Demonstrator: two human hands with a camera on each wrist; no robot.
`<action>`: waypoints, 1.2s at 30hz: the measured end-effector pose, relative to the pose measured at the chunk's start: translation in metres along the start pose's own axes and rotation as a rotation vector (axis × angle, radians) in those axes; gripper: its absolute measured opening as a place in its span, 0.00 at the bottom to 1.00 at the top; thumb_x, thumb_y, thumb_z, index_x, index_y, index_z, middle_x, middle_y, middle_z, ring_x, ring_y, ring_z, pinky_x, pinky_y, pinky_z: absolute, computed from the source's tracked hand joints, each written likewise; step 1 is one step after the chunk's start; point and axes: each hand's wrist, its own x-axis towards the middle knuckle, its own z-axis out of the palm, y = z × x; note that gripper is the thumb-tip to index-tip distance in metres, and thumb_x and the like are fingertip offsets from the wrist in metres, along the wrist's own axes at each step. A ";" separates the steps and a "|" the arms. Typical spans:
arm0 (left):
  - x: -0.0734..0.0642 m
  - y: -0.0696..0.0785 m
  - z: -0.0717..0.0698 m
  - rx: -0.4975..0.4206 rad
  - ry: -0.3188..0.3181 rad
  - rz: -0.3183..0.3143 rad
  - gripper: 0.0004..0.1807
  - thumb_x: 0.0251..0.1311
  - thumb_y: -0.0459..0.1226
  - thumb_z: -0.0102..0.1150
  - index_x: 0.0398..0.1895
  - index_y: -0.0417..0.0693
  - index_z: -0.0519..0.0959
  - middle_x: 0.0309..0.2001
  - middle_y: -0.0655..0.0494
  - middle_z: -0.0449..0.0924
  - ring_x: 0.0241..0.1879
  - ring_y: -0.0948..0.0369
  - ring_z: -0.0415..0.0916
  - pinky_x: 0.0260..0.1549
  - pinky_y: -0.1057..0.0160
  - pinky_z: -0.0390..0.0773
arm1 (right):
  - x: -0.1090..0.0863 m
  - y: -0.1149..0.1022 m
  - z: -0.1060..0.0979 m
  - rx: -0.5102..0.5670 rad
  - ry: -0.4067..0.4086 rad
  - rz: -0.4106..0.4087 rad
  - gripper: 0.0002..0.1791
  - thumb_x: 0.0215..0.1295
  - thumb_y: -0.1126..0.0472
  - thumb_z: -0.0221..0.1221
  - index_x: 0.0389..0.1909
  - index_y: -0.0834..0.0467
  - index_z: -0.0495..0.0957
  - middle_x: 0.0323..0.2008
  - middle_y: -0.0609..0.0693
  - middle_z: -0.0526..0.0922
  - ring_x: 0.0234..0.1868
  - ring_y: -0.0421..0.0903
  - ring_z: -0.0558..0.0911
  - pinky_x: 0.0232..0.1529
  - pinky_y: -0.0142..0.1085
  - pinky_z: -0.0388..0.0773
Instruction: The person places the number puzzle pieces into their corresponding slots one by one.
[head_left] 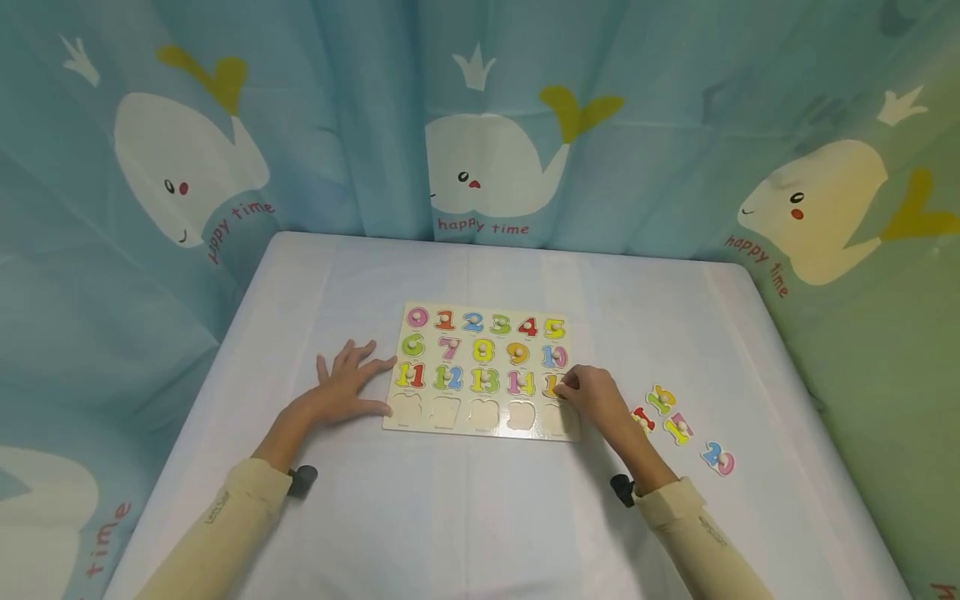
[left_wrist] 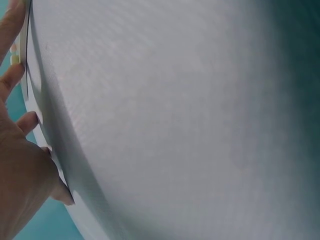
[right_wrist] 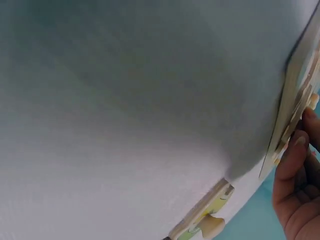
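Observation:
A wooden number puzzle board (head_left: 480,431) lies on the table, with knobbed pieces 0 to 14 in its upper rows and bare recesses along the bottom row. My right hand (head_left: 600,400) pinches a yellow number piece (head_left: 551,386) at the right end of the third row; fingers hide part of its figure. In the right wrist view, thumb and finger (right_wrist: 291,162) hold that piece against the board. My left hand (head_left: 341,389) is spread beside the board's left edge, thumb and index finger touching it.
Right of my right hand lie loose pieces: a 16 (head_left: 661,400), a 17 (head_left: 678,429), a 20 (head_left: 717,457) and a red one (head_left: 643,419) partly hidden by the forearm. A whale-print curtain (head_left: 390,125) hangs around the white-covered table (head_left: 465,517).

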 end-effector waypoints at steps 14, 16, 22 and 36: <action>0.002 0.006 0.000 -0.024 -0.006 0.014 0.46 0.47 0.56 0.67 0.69 0.51 0.63 0.71 0.37 0.44 0.68 0.35 0.29 0.53 0.27 0.23 | 0.001 0.002 -0.002 -0.016 -0.002 -0.036 0.08 0.59 0.64 0.64 0.35 0.64 0.78 0.27 0.51 0.78 0.30 0.46 0.73 0.33 0.38 0.73; 0.000 0.006 -0.001 -0.025 -0.009 0.004 0.46 0.47 0.56 0.68 0.69 0.50 0.63 0.71 0.37 0.44 0.68 0.35 0.29 0.53 0.27 0.23 | 0.000 0.004 -0.002 -0.009 -0.001 -0.065 0.09 0.59 0.63 0.64 0.36 0.64 0.77 0.27 0.51 0.78 0.29 0.46 0.73 0.32 0.38 0.72; -0.002 0.003 -0.003 -0.031 -0.005 0.006 0.46 0.46 0.55 0.69 0.68 0.50 0.64 0.71 0.36 0.45 0.68 0.35 0.29 0.52 0.27 0.23 | -0.010 0.016 -0.010 0.008 -0.014 -0.037 0.15 0.60 0.60 0.64 0.45 0.62 0.76 0.28 0.51 0.79 0.29 0.46 0.74 0.30 0.37 0.72; -0.003 0.004 -0.002 -0.027 0.004 0.011 0.45 0.47 0.54 0.68 0.68 0.50 0.63 0.71 0.37 0.45 0.68 0.36 0.29 0.53 0.27 0.23 | -0.039 0.063 -0.058 -0.114 0.020 0.049 0.10 0.61 0.70 0.58 0.42 0.70 0.78 0.36 0.62 0.77 0.36 0.55 0.78 0.34 0.46 0.76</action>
